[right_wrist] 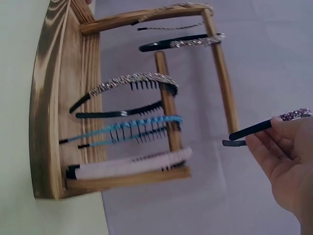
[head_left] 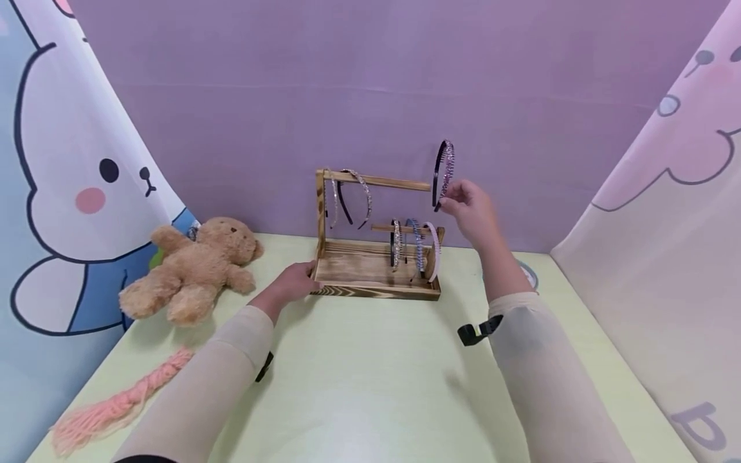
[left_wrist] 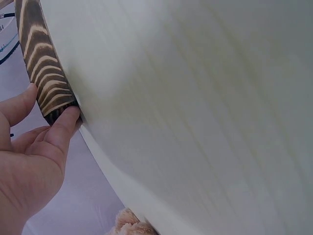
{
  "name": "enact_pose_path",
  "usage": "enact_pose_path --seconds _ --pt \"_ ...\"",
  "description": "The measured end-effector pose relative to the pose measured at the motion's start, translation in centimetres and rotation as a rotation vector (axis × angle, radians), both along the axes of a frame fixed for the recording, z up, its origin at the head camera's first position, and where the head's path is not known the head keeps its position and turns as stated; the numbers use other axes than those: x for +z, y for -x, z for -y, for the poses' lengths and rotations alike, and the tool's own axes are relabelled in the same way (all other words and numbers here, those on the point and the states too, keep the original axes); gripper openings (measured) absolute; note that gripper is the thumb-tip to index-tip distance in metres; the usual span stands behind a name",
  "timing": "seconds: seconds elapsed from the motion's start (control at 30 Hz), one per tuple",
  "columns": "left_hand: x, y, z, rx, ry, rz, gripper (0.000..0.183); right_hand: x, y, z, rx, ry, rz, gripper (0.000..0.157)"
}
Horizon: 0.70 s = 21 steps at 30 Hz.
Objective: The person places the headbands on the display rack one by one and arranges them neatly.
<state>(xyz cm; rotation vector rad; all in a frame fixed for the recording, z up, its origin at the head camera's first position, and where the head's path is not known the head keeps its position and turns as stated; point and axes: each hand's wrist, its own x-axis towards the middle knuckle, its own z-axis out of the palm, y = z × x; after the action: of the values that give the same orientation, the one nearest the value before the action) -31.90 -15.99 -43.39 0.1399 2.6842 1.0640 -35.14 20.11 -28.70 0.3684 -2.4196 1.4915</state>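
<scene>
A wooden headband stand (head_left: 376, 292) rests on the table. My left hand (head_left: 294, 281) holds its left front corner, thumb and fingers at the end of the tray wall. My right hand (head_left: 471, 209) pinches a black toothed headband with pink-purple glitter (head_left: 448, 164) by its lower ends, beside the free end of the upper bar (head_left: 399, 183). Two sparkly headbands hang farther left on that bar, one of them wider (head_left: 367, 193). From the lower bar hang a glittery headband (head_left: 397, 244), a blue one (right_wrist: 146, 124) and a pale pink one (right_wrist: 127, 165).
A brown teddy bear (head_left: 199, 270) lies left of the stand. Pink yarn (head_left: 124, 402) is at the table's left front. A round object (head_left: 529, 275) is partly hidden behind my right forearm. A purple backdrop (head_left: 370, 116) rises behind the table.
</scene>
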Motion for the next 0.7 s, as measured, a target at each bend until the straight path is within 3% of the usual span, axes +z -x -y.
enact_pose_path --seconds 0.4,0.7 --pt "0.0 0.0 -0.1 0.005 -0.007 -0.004 0.073 -1.0 1.6 5.3 0.085 0.007 -0.006 0.012" --pt "-0.2 0.1 -0.1 0.007 -0.019 -0.010 0.072 -3.0 2.6 7.5 0.077 -0.149 0.023 0.011"
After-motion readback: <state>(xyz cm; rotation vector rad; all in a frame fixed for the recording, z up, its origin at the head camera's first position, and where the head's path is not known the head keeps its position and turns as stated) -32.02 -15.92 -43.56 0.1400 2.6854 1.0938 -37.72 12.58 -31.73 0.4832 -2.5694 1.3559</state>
